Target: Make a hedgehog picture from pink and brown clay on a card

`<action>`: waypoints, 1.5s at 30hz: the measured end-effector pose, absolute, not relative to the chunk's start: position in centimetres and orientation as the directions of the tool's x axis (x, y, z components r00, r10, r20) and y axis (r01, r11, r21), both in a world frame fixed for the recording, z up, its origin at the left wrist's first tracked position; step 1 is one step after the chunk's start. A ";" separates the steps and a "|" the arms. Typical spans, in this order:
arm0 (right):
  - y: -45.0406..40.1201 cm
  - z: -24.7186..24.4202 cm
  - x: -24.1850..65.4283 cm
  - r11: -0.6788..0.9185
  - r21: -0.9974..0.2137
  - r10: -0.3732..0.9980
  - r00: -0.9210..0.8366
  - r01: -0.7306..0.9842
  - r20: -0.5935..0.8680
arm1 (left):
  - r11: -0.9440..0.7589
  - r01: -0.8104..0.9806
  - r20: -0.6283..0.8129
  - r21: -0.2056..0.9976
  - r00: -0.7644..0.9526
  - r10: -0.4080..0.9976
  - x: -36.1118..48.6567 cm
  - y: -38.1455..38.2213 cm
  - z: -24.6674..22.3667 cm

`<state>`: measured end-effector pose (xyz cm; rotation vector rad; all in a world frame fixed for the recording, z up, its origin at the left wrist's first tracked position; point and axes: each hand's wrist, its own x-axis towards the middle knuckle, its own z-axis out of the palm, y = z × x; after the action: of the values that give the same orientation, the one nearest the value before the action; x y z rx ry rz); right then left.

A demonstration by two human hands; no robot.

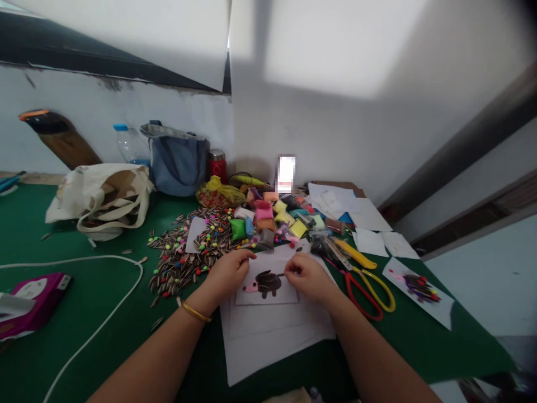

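Observation:
A small white card [244,300] lies on a stack of white paper sheets [268,350]. On it is a hedgehog figure [268,284] with a pink snout, a dark clay body, little feet and sunflower seeds laid on its back. My left hand [229,275] rests at the card's left edge, index finger stretched out and apart from the thumb, with nothing seen in it. At the hedgehog's rear, my right hand [309,277] pinches a sunflower seed [281,275] between thumb and finger, its tip against the body.
Left of the sheets spreads a heap of sunflower seeds [178,274] mixed with coloured beads. Behind lie bagged clay packs [264,212]. Scissors [369,294] and a yellow utility knife [356,253] are at right, near a finished-looking hedgehog card [419,291]. A white cable [104,324] crosses the left side.

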<state>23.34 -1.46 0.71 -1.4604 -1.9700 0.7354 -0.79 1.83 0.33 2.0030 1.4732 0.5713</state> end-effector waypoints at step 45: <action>-1.2 0.6 23.6 0.364 -0.539 0.931 -0.306 0.760 0.198 | -0.343 0.821 -0.066 0.457 0.416 0.907 -0.2 0.6 1.2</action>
<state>23.58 -1.22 0.63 -1.4632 -2.1531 0.4788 -0.21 0.58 1.19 2.2542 1.4723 0.2778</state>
